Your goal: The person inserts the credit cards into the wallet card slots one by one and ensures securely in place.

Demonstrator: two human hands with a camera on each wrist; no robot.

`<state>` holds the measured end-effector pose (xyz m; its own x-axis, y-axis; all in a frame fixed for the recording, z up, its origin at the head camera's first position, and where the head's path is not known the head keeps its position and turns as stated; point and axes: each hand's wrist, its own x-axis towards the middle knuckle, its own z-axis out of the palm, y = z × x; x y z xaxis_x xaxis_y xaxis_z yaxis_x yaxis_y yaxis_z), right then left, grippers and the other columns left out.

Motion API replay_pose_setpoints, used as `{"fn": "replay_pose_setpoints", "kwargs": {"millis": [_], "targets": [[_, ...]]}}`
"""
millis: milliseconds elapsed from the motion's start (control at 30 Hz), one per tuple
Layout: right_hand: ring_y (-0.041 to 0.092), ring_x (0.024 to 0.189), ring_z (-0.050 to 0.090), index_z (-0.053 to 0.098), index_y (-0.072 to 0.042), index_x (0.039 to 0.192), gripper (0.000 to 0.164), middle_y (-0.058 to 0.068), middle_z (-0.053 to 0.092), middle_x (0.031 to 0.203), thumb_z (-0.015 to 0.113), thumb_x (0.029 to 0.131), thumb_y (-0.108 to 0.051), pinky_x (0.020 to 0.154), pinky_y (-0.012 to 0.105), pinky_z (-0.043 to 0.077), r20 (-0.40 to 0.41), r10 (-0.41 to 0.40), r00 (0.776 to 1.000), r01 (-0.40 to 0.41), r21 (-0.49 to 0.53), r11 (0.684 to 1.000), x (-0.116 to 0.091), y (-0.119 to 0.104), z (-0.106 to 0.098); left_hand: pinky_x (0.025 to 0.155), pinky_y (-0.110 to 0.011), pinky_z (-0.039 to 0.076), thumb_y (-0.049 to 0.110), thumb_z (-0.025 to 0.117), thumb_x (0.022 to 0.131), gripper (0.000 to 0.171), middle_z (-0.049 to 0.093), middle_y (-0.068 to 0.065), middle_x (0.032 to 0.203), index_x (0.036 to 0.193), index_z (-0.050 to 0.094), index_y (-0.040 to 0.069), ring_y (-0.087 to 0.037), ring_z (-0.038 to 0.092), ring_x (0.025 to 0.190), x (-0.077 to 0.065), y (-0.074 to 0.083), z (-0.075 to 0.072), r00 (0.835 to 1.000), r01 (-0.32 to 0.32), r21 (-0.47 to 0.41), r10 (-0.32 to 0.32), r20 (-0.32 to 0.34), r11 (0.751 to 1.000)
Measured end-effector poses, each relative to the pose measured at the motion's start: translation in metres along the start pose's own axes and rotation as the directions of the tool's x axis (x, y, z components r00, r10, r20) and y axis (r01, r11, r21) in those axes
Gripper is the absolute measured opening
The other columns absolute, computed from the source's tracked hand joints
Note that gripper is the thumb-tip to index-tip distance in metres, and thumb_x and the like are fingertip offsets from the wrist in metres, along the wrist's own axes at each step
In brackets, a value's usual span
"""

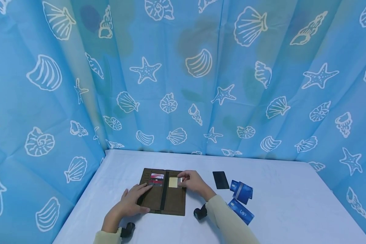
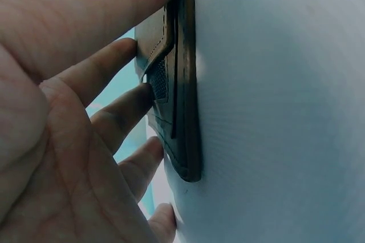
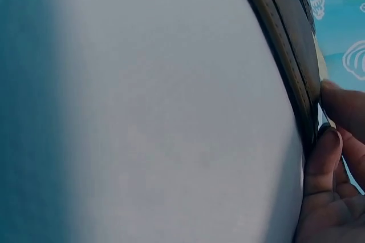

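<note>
A Tight Pocket and a Pinched Card

The brown wallet (image 1: 175, 201) lies wide open and flat on the white table (image 1: 280, 203), in front of the person. The right hand (image 1: 196, 183) has its thumb and finger together, pinching the edge of a pale card (image 1: 173, 182) at the wallet's right half. The left hand (image 1: 131, 201) grips nothing. Its fingers are apart and rest on the wallet's left half.

Here is what could go wrong, I think. The pale card is thin and held just by its edge, so it could slip out of the pinch. If it is pushed or pulled crooked, it may catch on the pocket and bend. A hard tug could drag the whole wallet over the table if the left hand presses too lightly. The left fingertips are also very near the red-and-white card (image 1: 157, 176) and the dark red card (image 1: 156, 183), so a slide of that hand might shove one out of line.

Now for the writing. The blue card (image 1: 241, 211) near the right sleeve (image 1: 228, 217) says "VIP" in big pale letters. Just past it is a bunch of blue cards (image 1: 246, 194), but their print is too small to read. The black card (image 1: 221, 180) beside them shows no words I can make out. I can't read a brand name on the wallet or on the cards in it.
</note>
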<state>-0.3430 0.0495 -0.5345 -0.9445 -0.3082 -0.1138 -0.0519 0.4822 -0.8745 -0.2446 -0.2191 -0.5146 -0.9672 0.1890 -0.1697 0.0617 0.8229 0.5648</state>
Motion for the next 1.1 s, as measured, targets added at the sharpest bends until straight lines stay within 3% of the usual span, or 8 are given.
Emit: {"fn": "replay_pose_setpoints", "kwargs": {"millis": [567, 1100], "targets": [[0.019, 0.079, 0.053, 0.069, -0.01, 0.109, 0.025, 0.004, 0.056, 0.086, 0.076, 0.085, -0.01, 0.067, 0.026, 0.047, 0.054, 0.028, 0.998, -0.028, -0.003, 1.0, 0.0012, 0.0009, -0.0003, 0.117, -0.072, 0.004, 0.025, 0.086, 0.075, 0.082, 0.039, -0.016, 0.156, 0.147, 0.047, 0.02, -0.046, 0.024, 0.146, 0.0006, -0.0002, -0.0001, 1.0, 0.009, 0.0, -0.009, 0.005, 1.0], [0.019, 0.084, 0.053, 0.074, -0.01, 0.1, 0.013, 0.003, 0.06, 0.087, 0.073, 0.087, -0.011, 0.072, 0.028, 0.046, 0.062, -0.021, 0.998, 0.023, -0.036, 0.999, -0.0019, 0.0017, -0.0011, 0.117, -0.072, 0.004, 0.025, 0.085, 0.075, 0.082, 0.039, -0.016, 0.156, 0.147, 0.047, 0.021, -0.045, 0.026, 0.146, 0.0011, -0.0013, 0.0002, 1.0, 0.001, 0.0, -0.001, 0.004, 1.0]]}}
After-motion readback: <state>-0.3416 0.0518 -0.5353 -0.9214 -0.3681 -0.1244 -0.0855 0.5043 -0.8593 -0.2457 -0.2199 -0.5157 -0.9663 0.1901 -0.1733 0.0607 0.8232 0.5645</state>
